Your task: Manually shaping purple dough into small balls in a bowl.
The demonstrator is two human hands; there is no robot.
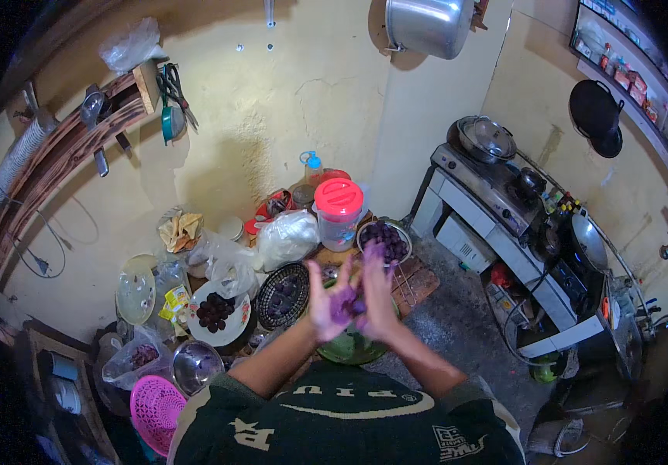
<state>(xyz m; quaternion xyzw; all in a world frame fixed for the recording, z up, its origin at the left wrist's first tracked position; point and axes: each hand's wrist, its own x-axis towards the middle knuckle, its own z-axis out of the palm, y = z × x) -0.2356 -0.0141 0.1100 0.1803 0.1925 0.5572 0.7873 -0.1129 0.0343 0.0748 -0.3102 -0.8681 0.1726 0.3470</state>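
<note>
My left hand [331,305] is palm up with its fingers spread, stained purple. Facing it is my right hand [377,302], fingers extended and also purple-stained. A small purple ball, apparently dough [359,306], is held between the two palms. Beneath them sits a green basin [354,349], largely hidden by the hands. Just beyond my right fingertips, a metal strainer [410,247] holds many purple balls [383,235]. Left of my left hand is a dark woven basket [281,296] with some purple pieces. Farther left, a floral-rimmed white plate [241,322] carries dark round balls [216,312].
A red-lidded plastic pitcher [338,215] and a white plastic bag [288,238] stand behind the hands. At lower left are a steel bowl [197,366] and a pink basket [158,412]. A gas stove [482,186] sits on the tiled counter at right.
</note>
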